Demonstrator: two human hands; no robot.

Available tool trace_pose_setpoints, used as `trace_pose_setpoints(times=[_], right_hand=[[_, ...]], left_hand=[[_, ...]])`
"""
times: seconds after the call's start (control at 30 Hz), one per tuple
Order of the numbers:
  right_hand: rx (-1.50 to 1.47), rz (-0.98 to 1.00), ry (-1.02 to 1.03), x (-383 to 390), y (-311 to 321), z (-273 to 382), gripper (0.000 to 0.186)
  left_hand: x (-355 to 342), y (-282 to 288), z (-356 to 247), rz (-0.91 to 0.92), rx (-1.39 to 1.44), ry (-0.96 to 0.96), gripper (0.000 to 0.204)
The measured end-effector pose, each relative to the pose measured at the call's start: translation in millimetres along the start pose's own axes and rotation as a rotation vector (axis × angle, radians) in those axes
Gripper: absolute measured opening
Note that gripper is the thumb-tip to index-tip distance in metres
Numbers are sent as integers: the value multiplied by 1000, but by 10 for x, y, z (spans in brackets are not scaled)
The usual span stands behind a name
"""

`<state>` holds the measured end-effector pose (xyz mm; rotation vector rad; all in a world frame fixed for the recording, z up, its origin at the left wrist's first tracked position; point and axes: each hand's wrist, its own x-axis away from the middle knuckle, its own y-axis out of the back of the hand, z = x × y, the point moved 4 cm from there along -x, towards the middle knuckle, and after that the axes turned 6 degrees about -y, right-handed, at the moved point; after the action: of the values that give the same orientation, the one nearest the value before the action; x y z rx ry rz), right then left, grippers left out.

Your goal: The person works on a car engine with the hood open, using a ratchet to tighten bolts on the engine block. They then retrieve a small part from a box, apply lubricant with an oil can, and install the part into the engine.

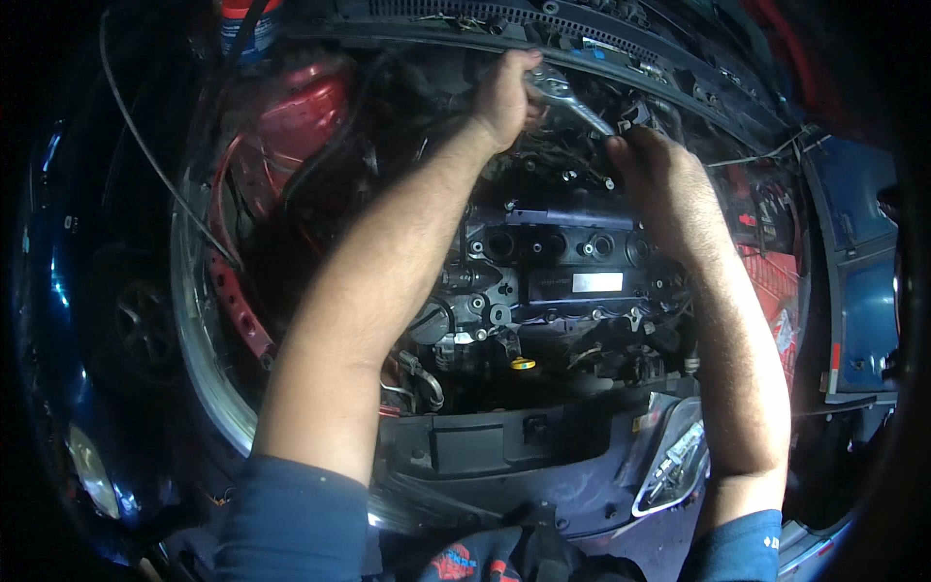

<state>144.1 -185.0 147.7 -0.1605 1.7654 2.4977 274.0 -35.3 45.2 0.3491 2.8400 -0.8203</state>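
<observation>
Steel wrench clenched by left hand at ring end, shaft toward right hand, whose grip cannot be told; hemmed by cowl edge, engine cover below.

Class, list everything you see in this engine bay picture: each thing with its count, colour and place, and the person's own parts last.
wrench: one, silver, far side of the bay, spanning both hands
engine cover: one, black, centre
dipstick handle: one, yellow, near edge of the engine
headlight: one, clear, lower right
inner wing: one, red, upper left
wheel: one, dark, far left
left hand: one, grip closed on the wrench's end
right hand: one, at the wrench's other end, grip unclear
sleeves: two, blue, bottom edge
</observation>
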Motion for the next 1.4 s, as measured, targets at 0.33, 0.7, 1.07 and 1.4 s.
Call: trace_pose_setpoints(times=[0.33,0.7,1.07,1.4], right_hand=[[-68,130,-208,200,-256,-263,34],[351,91,-4,-251,-140,-379,36],[244,154,-78,-98,-241,-228,58],[27,70,-88,-78,-75,-121,55]], left_hand=[[-206,-268,329,258,-217,99,45],[-100,-226,362,243,-88,33,38],[-169,-157,376,219,-99,107,42],[-50,-189,9,156,-172,107,40]])
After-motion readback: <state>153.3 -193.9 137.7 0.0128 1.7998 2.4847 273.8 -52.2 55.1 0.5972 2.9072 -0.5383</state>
